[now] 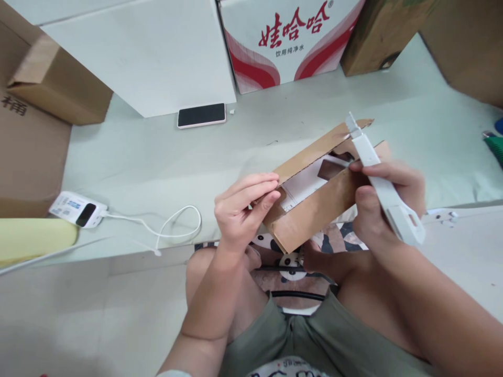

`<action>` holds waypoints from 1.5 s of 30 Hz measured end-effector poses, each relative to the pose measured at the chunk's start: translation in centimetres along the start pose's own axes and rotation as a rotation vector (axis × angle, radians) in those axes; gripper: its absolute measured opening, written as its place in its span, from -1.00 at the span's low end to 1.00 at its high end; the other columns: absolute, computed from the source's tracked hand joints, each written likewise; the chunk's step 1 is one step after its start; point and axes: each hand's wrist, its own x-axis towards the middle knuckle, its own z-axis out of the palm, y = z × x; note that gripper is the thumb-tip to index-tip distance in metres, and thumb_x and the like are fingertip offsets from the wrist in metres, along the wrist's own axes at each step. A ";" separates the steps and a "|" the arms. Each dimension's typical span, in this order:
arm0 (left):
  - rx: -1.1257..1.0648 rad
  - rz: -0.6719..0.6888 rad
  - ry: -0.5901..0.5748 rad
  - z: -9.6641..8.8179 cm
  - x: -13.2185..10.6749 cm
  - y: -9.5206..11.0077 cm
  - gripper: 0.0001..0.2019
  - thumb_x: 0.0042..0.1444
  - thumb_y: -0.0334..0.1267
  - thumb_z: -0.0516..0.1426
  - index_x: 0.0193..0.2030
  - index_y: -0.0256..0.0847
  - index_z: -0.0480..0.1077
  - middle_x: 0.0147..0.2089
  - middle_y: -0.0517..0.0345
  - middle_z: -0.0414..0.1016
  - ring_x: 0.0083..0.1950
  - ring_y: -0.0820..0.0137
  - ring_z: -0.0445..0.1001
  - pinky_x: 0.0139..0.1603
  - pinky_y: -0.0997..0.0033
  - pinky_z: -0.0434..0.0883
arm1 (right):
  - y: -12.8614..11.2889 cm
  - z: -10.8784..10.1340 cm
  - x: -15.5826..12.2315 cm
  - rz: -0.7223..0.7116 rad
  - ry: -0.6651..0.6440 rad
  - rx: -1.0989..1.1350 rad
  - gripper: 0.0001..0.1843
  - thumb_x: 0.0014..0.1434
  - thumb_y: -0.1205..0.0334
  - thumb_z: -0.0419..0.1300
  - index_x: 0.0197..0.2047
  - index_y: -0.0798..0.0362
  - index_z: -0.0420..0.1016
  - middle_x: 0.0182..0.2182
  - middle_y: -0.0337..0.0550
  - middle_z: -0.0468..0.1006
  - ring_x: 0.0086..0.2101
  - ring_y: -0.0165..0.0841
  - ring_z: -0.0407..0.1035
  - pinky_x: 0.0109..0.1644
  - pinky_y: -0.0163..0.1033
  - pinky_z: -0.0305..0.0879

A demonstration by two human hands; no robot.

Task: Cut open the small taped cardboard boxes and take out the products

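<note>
A small brown cardboard box (314,212) is held up over my lap, tilted, with its top flaps parted. Inside it a white box (304,183) with a dark patch shows through the gap. My left hand (245,207) pinches the near-left end of the cardboard, thumb and fingers on its edge. In my right hand (387,199) lies a white box cutter (379,178), its blade out and pointing away from me past the box's far end. The right fingers also touch the cardboard box's right side.
On the pale green tabletop lie a phone (201,115), a white device (78,209) and its cable (176,234). A white carton with red print (291,65), a large white box (145,57) and brown cartons (63,78) stand along the back and sides.
</note>
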 end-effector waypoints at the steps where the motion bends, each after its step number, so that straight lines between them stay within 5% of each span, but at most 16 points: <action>1: 0.008 0.003 0.016 0.0 0.0 0.0 -0.85 0.23 -0.38 0.33 -0.11 -0.06 0.66 -0.09 0.19 0.75 -0.08 0.39 0.73 -0.02 0.40 0.68 | 0.0 0.0 0.0 0.001 0.000 0.003 -0.73 0.34 0.08 0.25 0.08 -0.12 0.48 -0.14 -0.17 0.66 -0.05 -0.19 0.60 0.02 -0.01 0.48; 10: 0.013 -0.005 0.009 -1.0 0.6 0.9 -0.80 0.39 -0.14 0.17 -0.14 0.00 0.65 -0.14 0.16 0.72 -0.01 0.25 0.70 0.09 0.06 0.64 | -0.2 0.1 0.1 -0.007 -0.008 -0.014 -0.73 0.34 0.09 0.24 0.08 -0.10 0.46 -0.10 -0.16 0.64 -0.03 -0.19 0.59 0.03 0.02 0.48; 13: 0.154 0.128 -0.028 -2.8 1.3 3.5 -0.86 0.33 -0.20 0.22 -0.25 -0.03 0.61 -0.30 0.18 0.60 -0.21 0.35 0.59 -0.15 0.23 0.59 | -0.7 0.2 0.2 0.032 -0.024 -0.071 -0.77 0.40 0.04 0.16 0.06 -0.13 0.46 -0.11 -0.15 0.64 -0.01 -0.18 0.58 0.03 0.04 0.47; 16: 0.319 0.050 -0.297 -4.0 1.5 6.7 -0.90 0.23 -0.41 0.25 -0.21 -0.11 0.56 -0.48 0.29 0.37 -0.47 0.52 0.34 -0.48 0.46 0.32 | -1.0 0.3 0.3 0.046 -0.048 -0.139 -0.79 0.43 0.00 0.10 0.02 -0.15 0.45 -0.11 -0.13 0.63 -0.03 -0.17 0.58 0.01 0.06 0.45; 20: 0.459 -0.048 -0.582 -3.8 1.5 8.8 -0.91 0.30 -0.35 0.22 -0.09 -0.19 0.56 -0.30 0.21 0.46 -0.43 0.54 0.39 -0.43 0.48 0.38 | -1.0 0.3 0.4 0.047 -0.062 -0.221 -0.74 0.45 -0.04 0.04 0.00 -0.12 0.42 -0.13 -0.12 0.62 -0.08 -0.17 0.58 0.01 0.07 0.44; 25: 0.545 -0.134 -0.547 -3.0 1.4 8.6 -0.87 0.30 -0.35 0.22 -0.06 -0.16 0.57 -0.14 0.14 0.52 -0.29 0.49 0.50 -0.29 0.46 0.48 | -0.9 0.2 0.4 0.034 -0.077 -0.248 -0.72 0.45 -0.05 0.01 -0.01 -0.10 0.42 -0.14 -0.10 0.62 -0.07 -0.16 0.57 0.04 0.06 0.41; 32: 0.550 -0.149 -0.536 -3.3 1.3 8.5 -0.83 0.25 -0.34 0.27 -0.02 -0.16 0.57 -0.11 0.17 0.56 -0.42 0.57 0.38 -0.38 0.49 0.40 | -0.9 0.3 0.6 0.004 -0.060 -0.263 -0.75 0.45 -0.02 0.03 -0.03 -0.10 0.43 -0.16 -0.13 0.64 -0.10 -0.18 0.58 0.06 0.04 0.40; 37: 0.565 -0.182 -0.558 -3.3 1.5 8.6 -0.95 0.24 -0.35 0.27 -0.19 -0.17 0.58 -0.40 0.31 0.43 -0.50 0.56 0.31 -0.44 0.50 0.31 | -0.9 0.6 0.5 0.013 -0.024 -0.205 -0.79 0.44 0.03 0.05 -0.03 -0.10 0.43 -0.17 -0.15 0.64 -0.07 -0.17 0.58 0.04 0.04 0.40; 40: 0.533 -0.175 -0.583 -3.1 1.6 8.7 -0.84 0.23 -0.36 0.26 -0.40 -0.19 0.51 -0.53 0.35 0.29 -0.56 0.57 0.22 -0.51 0.49 0.22 | -0.8 0.6 0.5 0.005 -0.018 -0.179 -0.81 0.43 0.03 0.06 -0.03 -0.12 0.42 -0.17 -0.17 0.64 -0.09 -0.17 0.58 0.00 0.04 0.40; 45: 0.496 -0.177 -0.550 -2.6 1.3 8.7 -0.76 0.23 -0.33 0.26 -0.48 -0.18 0.42 -0.58 0.36 0.21 -0.57 0.56 0.15 -0.54 0.45 0.13 | -0.7 0.8 0.5 -0.005 -0.013 -0.207 -0.85 0.43 0.07 0.07 -0.01 -0.17 0.40 -0.16 -0.21 0.63 -0.08 -0.22 0.57 0.00 -0.01 0.37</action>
